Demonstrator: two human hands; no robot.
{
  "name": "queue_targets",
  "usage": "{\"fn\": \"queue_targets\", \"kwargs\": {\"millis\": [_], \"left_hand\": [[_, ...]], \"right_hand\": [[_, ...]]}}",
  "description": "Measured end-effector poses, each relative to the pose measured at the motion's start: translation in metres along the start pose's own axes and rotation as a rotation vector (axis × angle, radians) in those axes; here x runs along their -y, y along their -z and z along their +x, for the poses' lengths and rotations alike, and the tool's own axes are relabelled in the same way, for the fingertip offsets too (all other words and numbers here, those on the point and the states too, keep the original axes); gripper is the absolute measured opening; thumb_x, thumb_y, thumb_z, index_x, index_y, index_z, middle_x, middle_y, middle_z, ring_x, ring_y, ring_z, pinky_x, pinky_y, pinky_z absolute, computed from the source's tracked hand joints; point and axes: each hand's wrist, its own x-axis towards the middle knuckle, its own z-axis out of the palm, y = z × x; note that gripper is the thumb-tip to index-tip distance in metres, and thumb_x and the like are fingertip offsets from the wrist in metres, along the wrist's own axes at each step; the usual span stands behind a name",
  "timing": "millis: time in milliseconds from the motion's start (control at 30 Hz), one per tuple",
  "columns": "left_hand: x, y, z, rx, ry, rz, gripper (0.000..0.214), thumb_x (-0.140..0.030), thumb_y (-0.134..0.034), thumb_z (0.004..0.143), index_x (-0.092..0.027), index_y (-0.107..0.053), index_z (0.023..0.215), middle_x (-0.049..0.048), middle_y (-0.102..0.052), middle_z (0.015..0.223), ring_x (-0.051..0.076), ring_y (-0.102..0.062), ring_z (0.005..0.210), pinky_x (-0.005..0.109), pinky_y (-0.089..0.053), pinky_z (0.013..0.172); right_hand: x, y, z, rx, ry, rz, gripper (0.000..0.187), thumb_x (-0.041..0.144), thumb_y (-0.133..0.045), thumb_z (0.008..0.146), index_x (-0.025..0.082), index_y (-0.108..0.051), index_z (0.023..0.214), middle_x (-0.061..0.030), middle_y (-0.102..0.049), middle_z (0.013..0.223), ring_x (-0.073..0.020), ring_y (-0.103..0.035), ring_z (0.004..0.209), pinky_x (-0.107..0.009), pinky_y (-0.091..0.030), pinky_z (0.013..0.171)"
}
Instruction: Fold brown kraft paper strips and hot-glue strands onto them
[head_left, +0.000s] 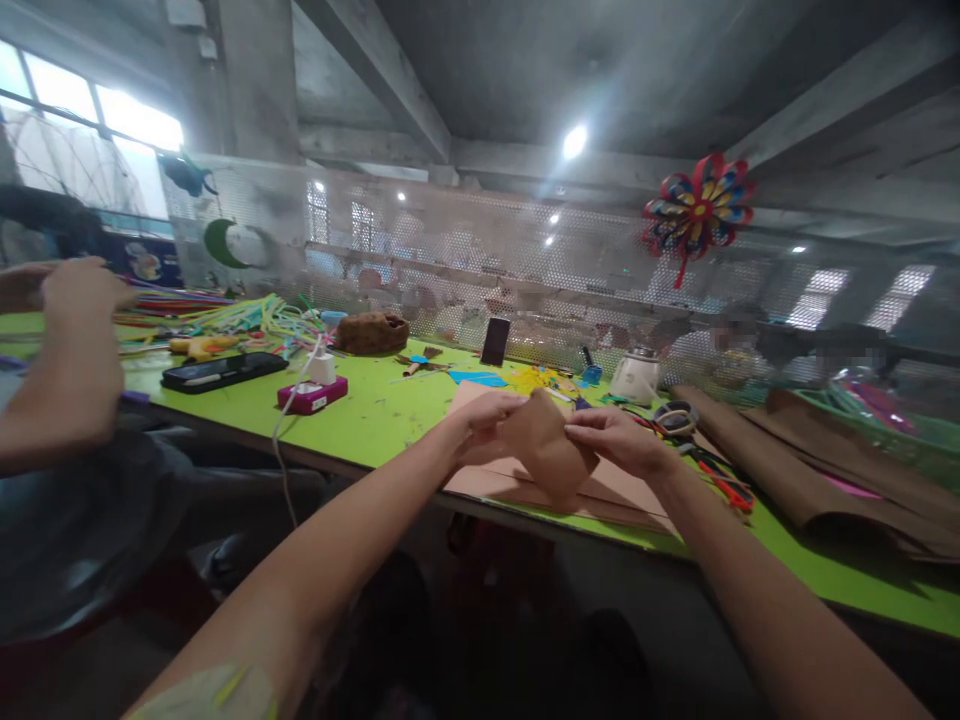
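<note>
Both my hands hold a folded piece of brown paper [546, 450] above the near edge of the green table [375, 415]. My left hand [484, 420] pinches its left upper edge with closed fingers. My right hand [619, 438] pinches its right upper edge the same way. The paper hangs down between them in a rounded, pointed fold. Flat brown paper sheets [517, 480] lie on the table just under my hands.
A co-worker's arm and hand [71, 340] reach in at the left. On the table lie a black phone [223, 371], a pink box with a charger [313, 392], coloured strips [247, 318], scissors [724, 485], tape rolls [675, 415] and rolled brown paper [810, 480]. A pinwheel [697, 212] hangs on the mesh screen.
</note>
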Motion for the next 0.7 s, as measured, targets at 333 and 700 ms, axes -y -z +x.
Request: {"fn": "queue_targets", "kwargs": {"millis": [333,700], "left_hand": [[0.001,-0.011,0.002,0.093,-0.044,0.740,0.037,-0.045,-0.055,0.075,-0.010,-0.064,0.068,0.0001,-0.054,0.056,0.010,-0.044,0.053,0.023,-0.033,0.054],[0.008,-0.019,0.011,0.222,-0.123,1.210,0.024,-0.030,-0.051,0.077,-0.011,-0.067,0.077,-0.0001,-0.056,0.057,0.010,-0.044,0.052,0.022,-0.031,0.052]], "right_hand": [[-0.030,0.015,0.023,0.121,-0.099,-0.531,0.040,0.052,-0.061,0.069,0.012,-0.067,0.071,0.0022,-0.052,0.056,-0.0093,-0.041,0.053,-0.023,-0.032,0.050],[-0.045,0.001,0.019,-0.022,0.121,-0.738,0.032,0.039,-0.054,0.078,0.013,-0.072,0.079,-0.0058,-0.061,0.071,-0.0159,-0.052,0.064,-0.026,-0.040,0.059]]}}
